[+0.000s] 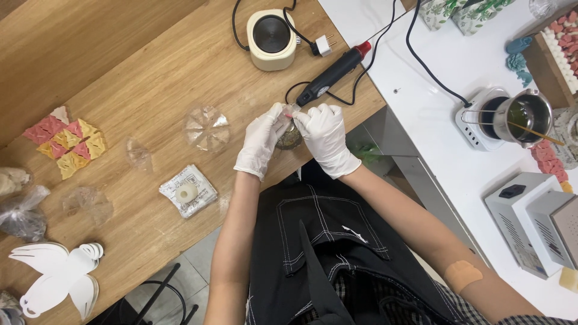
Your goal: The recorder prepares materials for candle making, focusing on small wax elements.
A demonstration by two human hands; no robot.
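Both my hands wear white gloves and meet at the wooden table's (138,66) front edge. My left hand (262,139) and my right hand (326,136) together hold a small round clear container (289,137) with dark greenish content. The fingertips of both hands pinch at its top, where a small pink bit shows. A black heat tool with a red tip (333,73) lies just beyond the hands.
A cream hot plate (272,38) stands at the back. Clear plastic moulds (206,128), pink and yellow shaped pieces (67,144), a white roll on a packet (188,191) and white paper butterflies (57,278) lie to the left. On the white table, a metal pot sits on a burner (522,117).
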